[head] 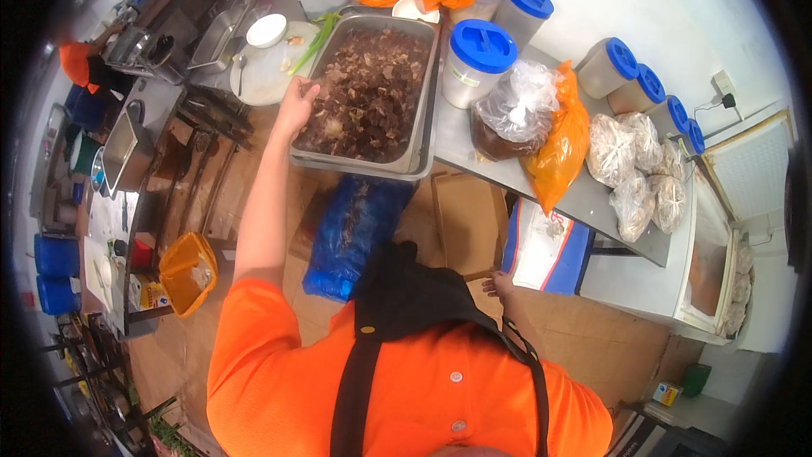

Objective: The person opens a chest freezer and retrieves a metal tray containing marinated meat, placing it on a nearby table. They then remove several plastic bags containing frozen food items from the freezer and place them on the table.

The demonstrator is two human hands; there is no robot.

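A deep rectangular metal pan (413,151) full of dark brown, chopped, cooked-looking meat (374,92) sits at the counter's front edge, on a second metal tray (426,168). My left hand (299,103) grips the pan's left rim, the thumb over the edge beside the meat. Low at my right side hangs my right hand (499,284), holding nothing, its fingers loosely apart. Left of the pan, a round white cutting board (260,86) bears a white bowl (266,30), a spoon (242,70) and green stalks (317,44).
Blue-lidded containers (482,54), a tied bag of brown contents (510,124) and an orange bag (558,146) stand right of the pan. Several filled clear bags (612,149) lie farther right, near an open chest freezer (688,260). Below are a blue bag (355,235) and cardboard (469,222).
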